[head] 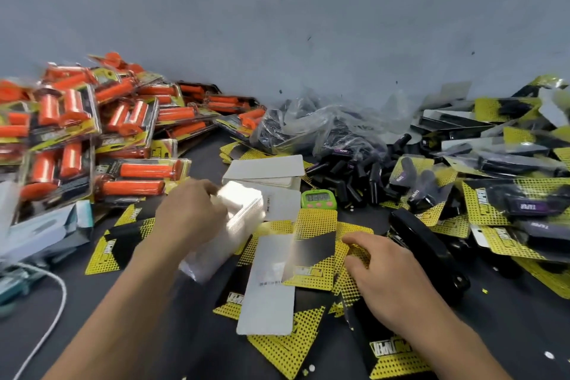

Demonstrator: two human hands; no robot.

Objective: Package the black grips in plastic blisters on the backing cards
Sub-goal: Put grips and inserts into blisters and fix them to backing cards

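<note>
Fairly bright, even light fell from above, leaving only faint, soft shadows on the dark bench (518, 327). At centre, the stack of clear blisters (243, 207) burned out to white glare and was smeared by motion blur, as was the left hand (188, 213) holding it. Wide-angle distortion bowed the frame edges, and the upper left corner looked soft.

Blisters (237, 213): clear glossy plastic. Backing cards (314, 244): printed card, slight sheen. Black grips (348, 177): matt, rubbery-looking. Stapler (425, 251), right: glossy black plastic.
</note>
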